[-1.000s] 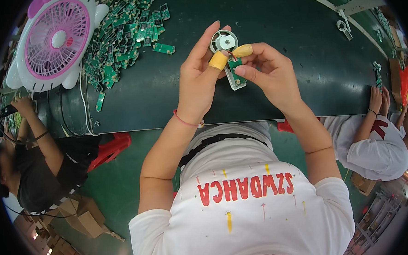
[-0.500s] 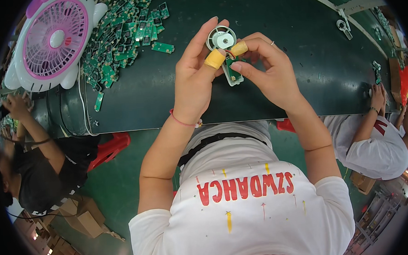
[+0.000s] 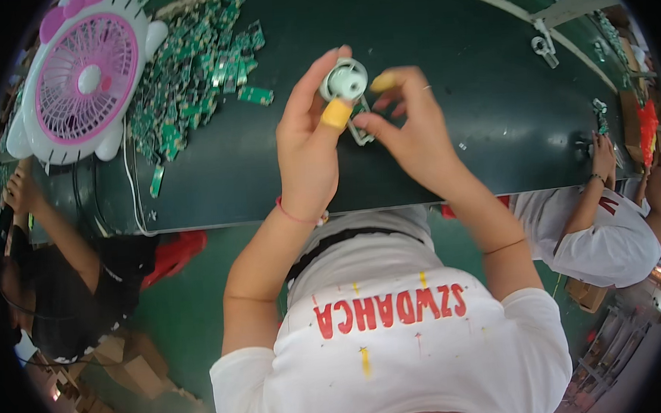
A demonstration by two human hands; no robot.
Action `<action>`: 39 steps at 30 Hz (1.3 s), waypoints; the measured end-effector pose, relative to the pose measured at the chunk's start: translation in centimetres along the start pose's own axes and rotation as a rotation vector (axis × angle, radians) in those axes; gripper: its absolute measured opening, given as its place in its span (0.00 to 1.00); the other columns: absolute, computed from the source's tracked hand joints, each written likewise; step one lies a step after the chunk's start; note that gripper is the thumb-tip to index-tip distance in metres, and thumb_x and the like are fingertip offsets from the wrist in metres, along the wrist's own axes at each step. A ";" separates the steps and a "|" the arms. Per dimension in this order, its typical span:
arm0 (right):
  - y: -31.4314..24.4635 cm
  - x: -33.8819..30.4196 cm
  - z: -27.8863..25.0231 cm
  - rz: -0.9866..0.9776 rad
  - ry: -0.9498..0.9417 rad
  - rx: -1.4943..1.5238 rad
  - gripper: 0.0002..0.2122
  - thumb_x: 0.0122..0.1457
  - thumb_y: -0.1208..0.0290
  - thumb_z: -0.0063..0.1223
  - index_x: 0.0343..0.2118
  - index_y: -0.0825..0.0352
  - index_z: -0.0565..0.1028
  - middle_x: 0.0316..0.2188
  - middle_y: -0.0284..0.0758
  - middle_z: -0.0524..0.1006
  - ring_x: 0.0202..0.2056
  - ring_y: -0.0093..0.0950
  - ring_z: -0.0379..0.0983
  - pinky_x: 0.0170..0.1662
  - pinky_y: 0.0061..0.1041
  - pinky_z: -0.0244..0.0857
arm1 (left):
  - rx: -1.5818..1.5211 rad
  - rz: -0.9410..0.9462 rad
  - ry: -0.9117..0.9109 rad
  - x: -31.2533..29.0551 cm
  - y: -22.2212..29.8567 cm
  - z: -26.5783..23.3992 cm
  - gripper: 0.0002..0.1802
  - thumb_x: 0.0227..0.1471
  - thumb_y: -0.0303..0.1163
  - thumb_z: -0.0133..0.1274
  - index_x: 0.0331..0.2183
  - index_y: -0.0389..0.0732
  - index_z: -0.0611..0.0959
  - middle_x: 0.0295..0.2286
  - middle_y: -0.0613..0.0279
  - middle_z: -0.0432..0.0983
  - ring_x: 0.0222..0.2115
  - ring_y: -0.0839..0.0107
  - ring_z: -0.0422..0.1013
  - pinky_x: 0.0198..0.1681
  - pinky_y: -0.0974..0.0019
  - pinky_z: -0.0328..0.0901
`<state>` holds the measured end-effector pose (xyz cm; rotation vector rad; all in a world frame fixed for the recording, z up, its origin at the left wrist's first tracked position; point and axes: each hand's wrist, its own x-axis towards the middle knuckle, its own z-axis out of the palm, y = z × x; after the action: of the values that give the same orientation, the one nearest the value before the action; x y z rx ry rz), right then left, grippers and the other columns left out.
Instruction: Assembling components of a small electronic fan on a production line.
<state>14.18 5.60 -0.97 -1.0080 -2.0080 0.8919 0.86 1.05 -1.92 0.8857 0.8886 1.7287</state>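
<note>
My left hand (image 3: pixel 308 144) is closed around a white plastic housing (image 3: pixel 357 135) with a round ring end and a narrow lower part, held above the bench. A pale round disc (image 3: pixel 349 83) sits inside the ring. Part of a green circuit board shows in the narrow part, mostly hidden by fingers. My right hand (image 3: pixel 414 127) is beside the housing, slightly blurred. Its thumb tip lies at the narrow part, and its index finger is spread away from the thumb. Yellow wraps cover my left thumb and right index finger.
A dark green bench (image 3: pixel 480 71) spans the view. Many green circuit boards (image 3: pixel 200 71) lie heaped at the left, beside a white and pink fan (image 3: pixel 88 81) with cables (image 3: pixel 131 187). A white part (image 3: pixel 544 46) lies far right. Other people sit on both sides.
My right index finger has moved off the housing's middle, where it met the left thumb by a red wire. The ring end has tilted. The whole view has shifted slightly.
</note>
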 end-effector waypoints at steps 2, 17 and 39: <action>0.3 0.1 0.0 0.203 -0.154 0.192 0.14 0.53 0.68 0.58 0.36 0.71 0.68 0.25 0.38 0.73 0.26 0.27 0.73 0.30 0.24 0.67 | -0.072 -0.014 0.046 0.0 -0.2 0.2 0.24 0.56 0.21 0.42 0.55 0.38 0.63 0.53 0.50 0.61 0.49 0.56 0.66 0.50 0.61 0.64; 5.0 7.7 -1.5 0.443 -0.274 0.532 0.11 0.61 0.62 0.47 0.29 0.66 0.73 0.22 0.28 0.73 0.23 0.16 0.70 0.28 0.16 0.63 | -0.009 -0.188 0.074 8.4 -2.7 1.2 0.35 0.57 0.30 0.44 0.60 0.40 0.47 0.48 0.57 0.64 0.42 0.71 0.67 0.42 0.72 0.63; 13.9 33.5 7.7 0.182 -0.030 -0.463 0.24 0.56 0.45 0.42 0.26 0.65 0.79 0.27 0.40 0.78 0.33 0.39 0.75 0.37 0.35 0.68 | 0.587 -0.118 -0.427 9.5 -6.4 -1.4 0.15 0.49 0.21 0.44 0.40 0.42 0.77 0.27 0.61 0.77 0.27 0.68 0.74 0.32 0.69 0.67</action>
<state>-1.99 38.51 -6.78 -1.4548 -2.2281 0.5395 -0.27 11.61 -6.58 1.4854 1.1408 1.1149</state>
